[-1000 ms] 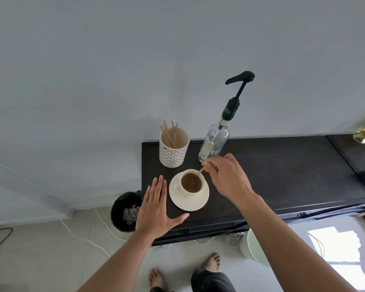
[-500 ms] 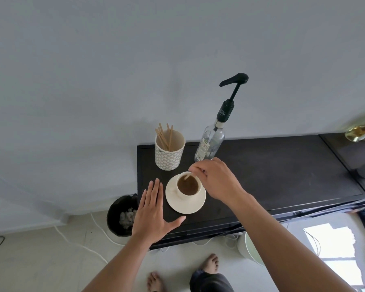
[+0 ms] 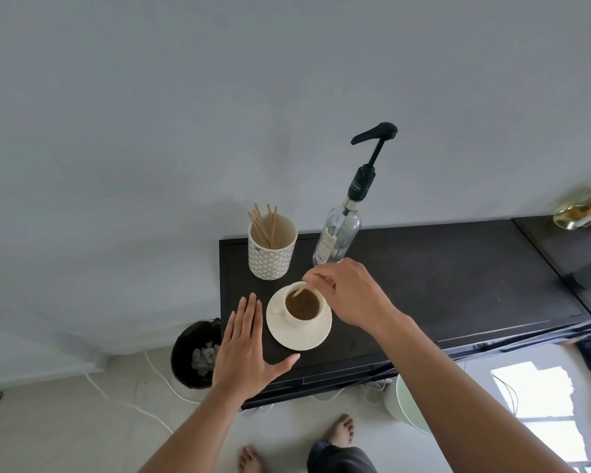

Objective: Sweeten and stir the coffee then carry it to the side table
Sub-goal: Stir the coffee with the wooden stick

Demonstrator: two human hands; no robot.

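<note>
A cream cup of brown coffee (image 3: pixel 302 304) stands on a cream saucer (image 3: pixel 307 336) near the left end of a dark table (image 3: pixel 440 285). My right hand (image 3: pixel 348 295) pinches a wooden stir stick (image 3: pixel 300 291) whose tip dips into the coffee at the cup's far rim. My left hand (image 3: pixel 244 349) lies flat with fingers spread at the table's front left corner, just left of the saucer. A clear pump bottle (image 3: pixel 342 230) with a black pump head stands behind the cup.
A patterned holder (image 3: pixel 272 254) with several wooden sticks stands at the back left. A black bin (image 3: pixel 195 353) sits on the floor left of the table. A pale bucket (image 3: pixel 406 404) and cables lie under the table's front edge. My bare feet show below.
My right hand moved left from beside the cup to over it, and the stick's tip went into the coffee. My left hand stayed flat.
</note>
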